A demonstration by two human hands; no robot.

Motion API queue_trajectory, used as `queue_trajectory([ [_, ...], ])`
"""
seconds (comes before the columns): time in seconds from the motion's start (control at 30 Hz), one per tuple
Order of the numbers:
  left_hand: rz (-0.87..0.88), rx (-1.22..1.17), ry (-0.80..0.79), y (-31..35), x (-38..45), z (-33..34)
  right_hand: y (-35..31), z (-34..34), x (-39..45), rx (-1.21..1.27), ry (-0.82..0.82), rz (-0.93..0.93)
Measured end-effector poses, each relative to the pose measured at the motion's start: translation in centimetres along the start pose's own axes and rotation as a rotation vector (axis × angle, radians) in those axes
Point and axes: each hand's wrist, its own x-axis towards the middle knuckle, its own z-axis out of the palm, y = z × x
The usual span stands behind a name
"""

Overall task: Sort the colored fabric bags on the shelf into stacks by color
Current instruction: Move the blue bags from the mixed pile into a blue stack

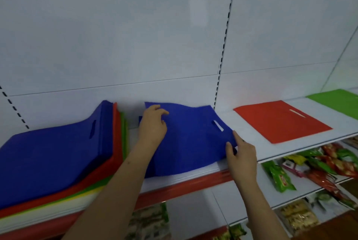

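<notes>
A single blue bag lies wavy on the white shelf, its far edge lifted against the back wall. My left hand rests on its far left corner with fingers curled onto the fabric. My right hand pinches its near right corner, just below the handle slot. To the left sits a mixed stack of bags with blue on top and red, green, yellow and white layers under it. On the right, a red bag lies flat, and a green bag lies beyond it.
The shelf has a red front strip and a white back panel with a slotted upright. Lower shelves at the right hold several snack packets. Bare shelf shows between the blue bag and the red bag.
</notes>
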Motion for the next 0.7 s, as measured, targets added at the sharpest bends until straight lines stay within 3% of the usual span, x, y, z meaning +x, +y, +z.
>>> queue_trajectory([
  [0.1,-0.2,0.163,-0.098,-2.8,0.2,2.4,1.2,0.5,0.5,-0.272,-0.124,-0.021],
  [0.3,-0.531,0.224,-0.155,-4.0,-1.7,4.4,1.2,0.6,0.8,-0.308,-0.148,-0.015],
  [0.4,-0.565,0.226,-0.128,-4.6,-1.6,4.3,0.4,0.7,1.5,-0.41,-0.191,-0.044],
  [0.7,-0.593,0.182,-0.111,-3.9,-1.3,4.0,0.8,0.2,3.7,-0.281,-0.309,-0.086],
])
